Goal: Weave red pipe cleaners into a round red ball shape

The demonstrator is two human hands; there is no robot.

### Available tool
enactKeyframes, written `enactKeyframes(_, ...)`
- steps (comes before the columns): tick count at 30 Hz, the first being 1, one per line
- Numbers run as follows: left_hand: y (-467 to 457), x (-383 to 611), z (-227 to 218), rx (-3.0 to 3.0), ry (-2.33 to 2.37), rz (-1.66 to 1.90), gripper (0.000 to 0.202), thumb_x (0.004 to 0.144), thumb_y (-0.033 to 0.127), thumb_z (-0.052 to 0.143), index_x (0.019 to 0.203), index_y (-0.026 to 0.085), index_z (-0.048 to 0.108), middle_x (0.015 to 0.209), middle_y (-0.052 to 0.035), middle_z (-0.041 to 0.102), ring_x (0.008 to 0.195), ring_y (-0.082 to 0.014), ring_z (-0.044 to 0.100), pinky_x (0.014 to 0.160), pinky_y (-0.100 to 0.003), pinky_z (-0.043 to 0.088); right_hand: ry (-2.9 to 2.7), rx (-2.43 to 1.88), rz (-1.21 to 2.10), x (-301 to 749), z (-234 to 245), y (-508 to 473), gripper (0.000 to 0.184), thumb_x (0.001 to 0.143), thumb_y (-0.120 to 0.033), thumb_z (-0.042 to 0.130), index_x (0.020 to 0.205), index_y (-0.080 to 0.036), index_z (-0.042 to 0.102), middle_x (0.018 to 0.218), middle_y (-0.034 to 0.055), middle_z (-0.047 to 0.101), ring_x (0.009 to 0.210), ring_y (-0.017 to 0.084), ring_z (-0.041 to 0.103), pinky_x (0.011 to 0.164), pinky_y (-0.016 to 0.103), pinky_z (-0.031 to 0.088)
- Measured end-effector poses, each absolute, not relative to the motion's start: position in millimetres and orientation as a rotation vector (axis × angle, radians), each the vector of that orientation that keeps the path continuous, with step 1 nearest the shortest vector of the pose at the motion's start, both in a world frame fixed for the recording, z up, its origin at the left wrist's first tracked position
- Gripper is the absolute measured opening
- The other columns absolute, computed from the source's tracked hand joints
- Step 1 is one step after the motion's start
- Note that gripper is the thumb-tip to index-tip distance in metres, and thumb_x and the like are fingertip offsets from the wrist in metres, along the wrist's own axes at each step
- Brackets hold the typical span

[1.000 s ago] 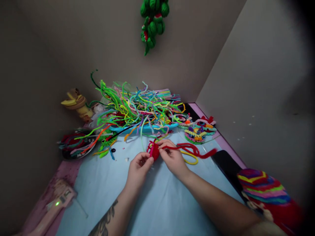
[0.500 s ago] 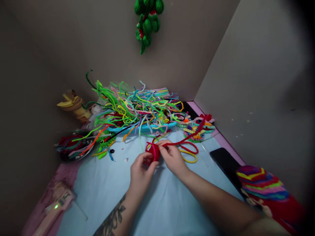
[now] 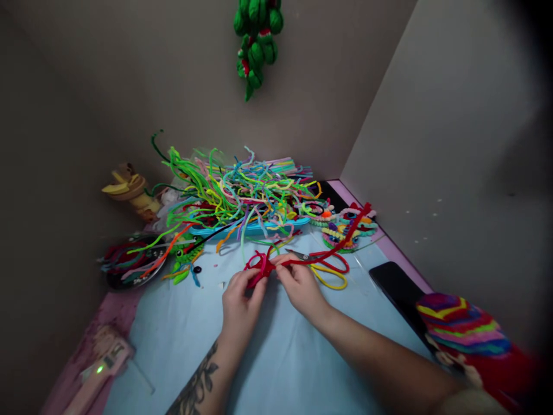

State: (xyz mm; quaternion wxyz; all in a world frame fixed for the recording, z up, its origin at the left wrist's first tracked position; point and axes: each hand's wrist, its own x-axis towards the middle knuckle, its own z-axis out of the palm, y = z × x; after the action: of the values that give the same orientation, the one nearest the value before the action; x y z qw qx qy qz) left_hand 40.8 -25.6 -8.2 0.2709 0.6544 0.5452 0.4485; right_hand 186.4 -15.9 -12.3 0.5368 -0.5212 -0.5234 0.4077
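My left hand (image 3: 242, 301) pinches a small red and pink pipe-cleaner piece (image 3: 258, 264) with open loops, held over the middle of the table. Close beside it, my right hand (image 3: 303, 288) is closed on a red pipe cleaner (image 3: 355, 230) at the edge of that piece. The strand's long free end slants up to the right. Scissors (image 3: 332, 282) with red and yellow handles lie just behind my right hand, blades partly showing.
A blue tray (image 3: 224, 231) heaped with colourful pipe cleaners stands at the back. A black bowl (image 3: 129, 283) and a pink glue gun (image 3: 103, 369) are on the left. A dark phone (image 3: 395, 288) and a striped fuzzy piece (image 3: 464, 323) lie right.
The red piece has turned in my left hand, so its loops now face the camera. Both hands have shifted slightly left, and the scissors' blades have come into view.
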Motion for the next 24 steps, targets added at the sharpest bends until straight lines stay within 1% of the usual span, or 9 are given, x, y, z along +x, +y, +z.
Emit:
enactKeyframes(5, -22, 36, -10, 1.846, 1.485, 1.227, 0.013, 0.082, 0.027, 0.06, 0.091, 0.021, 0.068, 0.086, -0.0032, 0.068, 0.076, -0.0152, 0.06, 0.071, -0.025, 0.045, -1.278, -1.254, 0.977, 187, -14, -16, 0.011, 0.083, -0.024, 0.048, 0.077, -0.02, 0.056, 0.091, 0.0056, 0.065, 0.085, 0.02, 0.061, 0.074, 0.033, 0.048)
enactKeyframes(9, -17, 31, -12, 1.876, 1.498, 1.245, 0.012, 0.082, 0.026, 0.059, 0.088, 0.02, 0.068, 0.084, -0.0032, 0.067, 0.075, -0.015, 0.059, 0.07, -0.025, 0.045, -1.345, -1.207, 0.972, 186, -13, -18, 0.011, 0.083, -0.02, 0.047, 0.075, -0.02, 0.054, 0.093, 0.006, 0.063, 0.088, 0.019, 0.06, 0.077, 0.033, 0.048)
enactKeyframes(13, -15, 29, -10, 1.835, 1.462, 1.235, 0.01, 0.081, 0.025, 0.059, 0.084, 0.02, 0.068, 0.083, -0.0034, 0.066, 0.076, -0.0155, 0.059, 0.071, -0.026, 0.044, -1.532, -1.118, 0.825, 186, -10, -25, 0.012, 0.083, -0.014, 0.047, 0.075, -0.021, 0.054, 0.097, 0.0065, 0.06, 0.097, 0.02, 0.058, 0.085, 0.036, 0.046)
enactKeyframes(16, -14, 30, -8, 1.643, 1.442, 1.232, 0.009, 0.079, 0.025, 0.061, 0.082, 0.019, 0.068, 0.081, -0.0031, 0.066, 0.075, -0.0155, 0.058, 0.069, -0.025, 0.044, -1.742, -0.988, 0.668, 190, -7, -28, 0.013, 0.082, -0.011, 0.049, 0.084, -0.022, 0.057, 0.107, 0.0077, 0.058, 0.102, 0.02, 0.056, 0.088, 0.037, 0.045)
enactKeyframes(19, -13, 31, -8, 1.307, 1.327, 1.216, 0.012, 0.075, 0.028, 0.065, 0.082, 0.017, 0.067, 0.078, -0.003, 0.066, 0.073, -0.0153, 0.058, 0.069, -0.025, 0.044, -1.817, -0.932, 0.594, 195, -7, -25, 0.017, 0.082, -0.014, 0.053, 0.094, -0.024, 0.059, 0.117, 0.0082, 0.055, 0.11, 0.021, 0.052, 0.094, 0.039, 0.043)
enactKeyframes(21, -12, 31, -10, 1.107, 1.202, 1.185, 0.016, 0.073, 0.03, 0.068, 0.081, 0.016, 0.066, 0.076, -0.0023, 0.066, 0.071, -0.014, 0.058, 0.068, -0.024, 0.044, -1.744, -0.996, 0.641, 198, -9, -20, 0.022, 0.082, -0.017, 0.056, 0.102, -0.025, 0.058, 0.125, 0.0087, 0.05, 0.118, 0.022, 0.048, 0.099, 0.041, 0.04)
enactKeyframes(24, -13, 34, -11, 0.891, 1.042, 1.166, 0.019, 0.07, 0.03, 0.072, 0.08, 0.016, 0.065, 0.074, -0.001, 0.066, 0.069, -0.0117, 0.058, 0.069, -0.022, 0.043, -1.534, -1.047, 0.87, 197, -19, -14, 0.038, 0.08, -0.026, 0.061, 0.116, -0.025, 0.049, 0.132, 0.0105, 0.045, 0.123, 0.025, 0.045, 0.098, 0.043, 0.04)
